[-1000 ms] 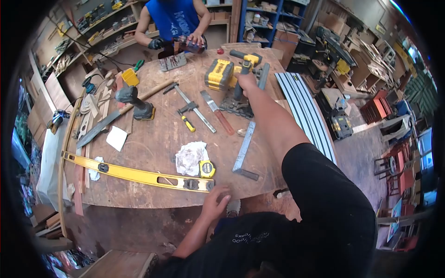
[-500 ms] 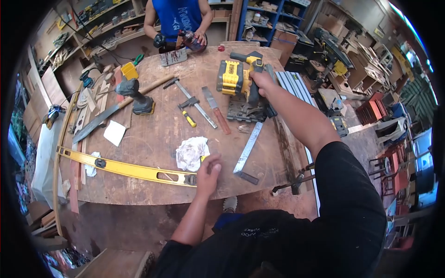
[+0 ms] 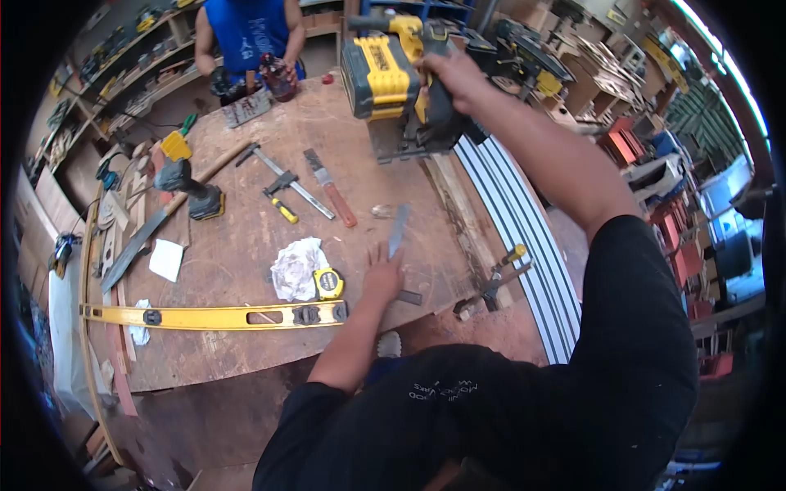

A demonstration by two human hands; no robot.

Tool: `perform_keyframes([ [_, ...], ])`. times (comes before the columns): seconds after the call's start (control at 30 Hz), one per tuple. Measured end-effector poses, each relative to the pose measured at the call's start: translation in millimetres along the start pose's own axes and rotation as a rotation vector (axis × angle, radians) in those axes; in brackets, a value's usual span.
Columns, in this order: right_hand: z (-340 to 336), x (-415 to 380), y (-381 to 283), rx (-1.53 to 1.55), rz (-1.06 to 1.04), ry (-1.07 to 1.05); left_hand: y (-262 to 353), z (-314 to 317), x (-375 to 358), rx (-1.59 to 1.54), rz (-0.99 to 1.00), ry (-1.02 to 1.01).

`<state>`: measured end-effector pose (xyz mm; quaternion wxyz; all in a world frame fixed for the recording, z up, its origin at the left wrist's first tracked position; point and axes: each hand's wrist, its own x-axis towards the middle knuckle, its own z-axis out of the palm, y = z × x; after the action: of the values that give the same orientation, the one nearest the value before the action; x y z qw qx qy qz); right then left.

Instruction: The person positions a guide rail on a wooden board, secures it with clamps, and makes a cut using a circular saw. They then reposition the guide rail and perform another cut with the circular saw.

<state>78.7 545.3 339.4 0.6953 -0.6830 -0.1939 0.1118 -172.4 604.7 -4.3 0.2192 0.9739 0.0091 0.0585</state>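
Note:
My right hand is wrapped around the handle of a yellow and black cordless saw, held above the far right part of the bench with its base plate downward. My left hand has its fingers stretched out over a try square, covering the middle of it. Whether the fingers press on the square cannot be told. Just left of that hand lie a yellow tape measure and a crumpled white rag. A yellow spirit level lies along the near side.
A guide rail and a clamp are at the bench's right edge. A bar clamp, a putty knife, a cordless drill and a machete lie on the bench. Across it stands a person in blue.
My right hand has raised the saw off the bench. My left hand has moved from the end of the level over to the try square, uncovering the tape measure. The view has shifted.

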Motion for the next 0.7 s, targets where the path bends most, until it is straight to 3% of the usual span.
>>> perform_keyframes([
  [0.1,-34.1,-37.4,-45.8,-0.054,-0.053,0.013,-1.8,-10.7,12.7,-0.216,-0.022,0.079],
  [0.17,-62.2,-70.6,-79.5,-0.073,0.001,0.008,27.5,-52.2,36.4,-0.573,0.057,0.321],
  [0.23,-99.3,-93.7,-93.9,-0.124,0.023,0.036,59.3,-84.2,72.5,-0.832,0.181,0.364],
  [0.3,-126.5,-126.4,-106.4,-0.170,0.011,0.078,100.1,-119.9,101.6,-1.292,0.124,0.168],
  [0.43,-166.8,-186.2,-119.3,-0.333,0.065,0.139,124.1,-66.4,155.4,-1.153,0.278,0.186],
  [0.5,-195.7,-206.0,-107.5,-0.339,0.096,0.233,133.6,-27.2,168.1,-0.560,0.352,0.200],
  [0.57,-212.2,-229.3,-103.1,-0.369,0.161,0.210,151.7,-4.8,169.2,-0.488,0.315,0.105],
  [0.63,-228.0,-253.8,-92.2,-0.458,0.172,0.234,168.5,11.0,175.6,-0.188,0.411,0.071],
  [0.7,-237.4,-278.1,-86.5,-0.474,0.200,0.216,183.3,16.7,191.5,-0.149,0.392,0.010],
])
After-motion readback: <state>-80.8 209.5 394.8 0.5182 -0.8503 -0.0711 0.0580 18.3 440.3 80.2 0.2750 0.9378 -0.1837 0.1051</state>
